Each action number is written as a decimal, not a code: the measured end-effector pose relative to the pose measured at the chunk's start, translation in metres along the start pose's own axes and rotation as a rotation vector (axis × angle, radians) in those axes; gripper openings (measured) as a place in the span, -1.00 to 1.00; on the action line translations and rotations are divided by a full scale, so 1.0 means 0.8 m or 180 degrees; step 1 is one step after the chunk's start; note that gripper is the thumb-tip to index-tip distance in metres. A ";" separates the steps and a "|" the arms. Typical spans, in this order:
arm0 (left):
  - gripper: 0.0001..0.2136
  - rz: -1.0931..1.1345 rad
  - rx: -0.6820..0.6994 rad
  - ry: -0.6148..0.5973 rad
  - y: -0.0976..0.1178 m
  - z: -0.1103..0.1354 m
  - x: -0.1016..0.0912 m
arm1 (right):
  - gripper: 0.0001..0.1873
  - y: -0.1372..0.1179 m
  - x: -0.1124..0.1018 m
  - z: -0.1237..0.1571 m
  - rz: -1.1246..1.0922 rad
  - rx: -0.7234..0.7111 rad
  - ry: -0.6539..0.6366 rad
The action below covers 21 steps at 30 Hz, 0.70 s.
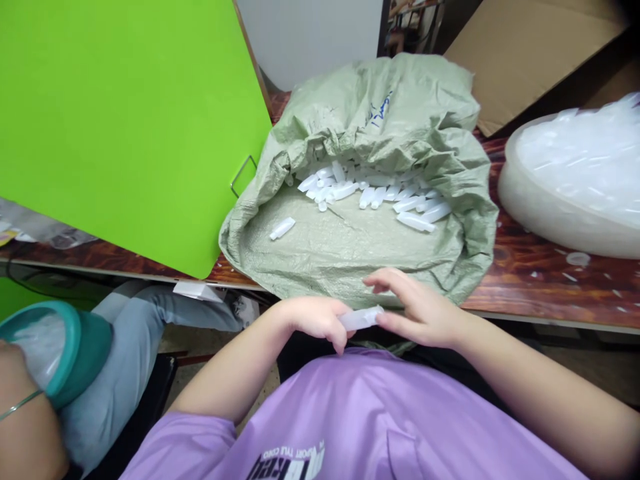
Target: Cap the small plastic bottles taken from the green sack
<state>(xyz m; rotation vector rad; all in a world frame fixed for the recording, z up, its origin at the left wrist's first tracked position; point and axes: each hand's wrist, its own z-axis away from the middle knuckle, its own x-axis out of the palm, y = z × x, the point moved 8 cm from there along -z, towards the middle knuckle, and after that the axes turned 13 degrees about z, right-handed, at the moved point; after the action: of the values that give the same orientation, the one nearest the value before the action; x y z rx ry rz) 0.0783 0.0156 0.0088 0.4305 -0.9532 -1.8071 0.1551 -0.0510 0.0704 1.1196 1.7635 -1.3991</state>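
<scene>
My left hand [320,320] is closed around one end of a translucent white plastic tube [359,319], held just in front of my chest. The tube's other end points at my right hand [417,310], whose thumb is at its tip while the fingers are spread apart. Beyond my hands lies a pale green woven sack [345,253] with its mouth open towards me. Several similar white tubes [345,190] are heaped inside it, and a single tube [283,228] lies apart at the left.
A bright green board [130,120] stands at the left. To the right, a white tub [560,230] heaped with translucent pieces rests on the dark wood table [525,280], near a cardboard box [530,53]. At lower left, another person's arm [30,427] is by a teal bucket [90,353].
</scene>
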 end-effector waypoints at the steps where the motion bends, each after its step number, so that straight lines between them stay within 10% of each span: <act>1: -0.79 0.0008 -0.0017 -0.0017 -0.002 0.000 0.000 | -0.61 -0.008 -0.001 0.001 0.0130 -0.0230 0.0083; 4: -0.82 -0.0071 -0.0129 -0.0011 -0.009 0.001 0.000 | -0.68 -0.016 0.016 -0.001 0.0283 -0.0342 -0.0144; 9: -0.82 -0.0253 -0.0188 0.0519 -0.009 0.005 -0.008 | -0.45 0.017 0.047 -0.003 -0.0243 0.0966 -0.0446; 14: -0.78 -0.0050 0.0176 0.0521 0.004 0.008 -0.003 | -0.63 -0.014 -0.001 -0.009 0.0998 -0.0279 0.0871; 21: -0.85 -0.0666 0.0862 0.1524 0.028 0.011 0.001 | -0.63 -0.045 0.002 -0.028 0.1337 -0.0906 0.1136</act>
<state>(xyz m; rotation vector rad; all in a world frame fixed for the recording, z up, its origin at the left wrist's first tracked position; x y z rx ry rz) 0.0860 0.0148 0.0320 1.1130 -0.8329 -1.6471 0.1230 -0.0319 0.0905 1.5341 1.7553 -0.7076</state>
